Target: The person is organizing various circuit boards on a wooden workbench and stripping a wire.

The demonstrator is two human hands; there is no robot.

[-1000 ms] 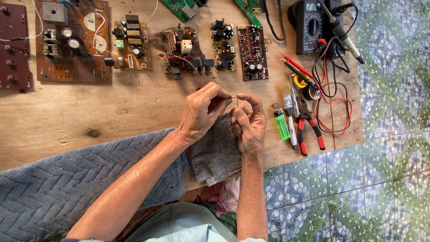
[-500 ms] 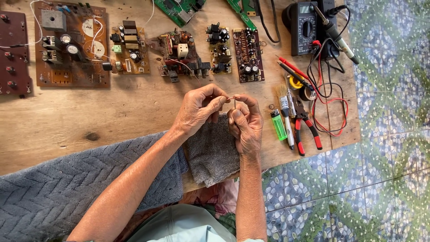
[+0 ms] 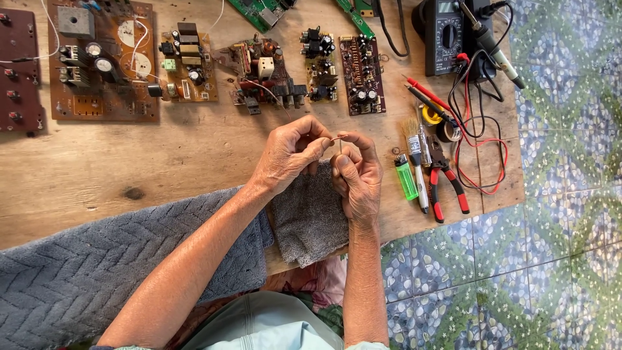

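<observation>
My left hand [image 3: 289, 155] and my right hand [image 3: 357, 175] meet over a small grey cloth [image 3: 310, 220] on the wooden board [image 3: 162, 162]. Between the fingertips of both hands I pinch a tiny component with a thin wire lead [image 3: 339, 139]. Its body is mostly hidden by my fingers. The left thumb and forefinger grip one end, and the right fingers hold the other.
Several circuit boards [image 3: 103, 61] lie along the far edge. A multimeter [image 3: 449, 35] with red and black probe leads [image 3: 479, 155] sits at the right. A green lighter [image 3: 407, 178], brush [image 3: 413, 139], and red-handled pliers [image 3: 446, 185] lie beside my right hand. A grey mat [image 3: 78, 272] covers the near left.
Both hands stayed together above the cloth, working the small part with little finger shifts. The view moved slightly.
</observation>
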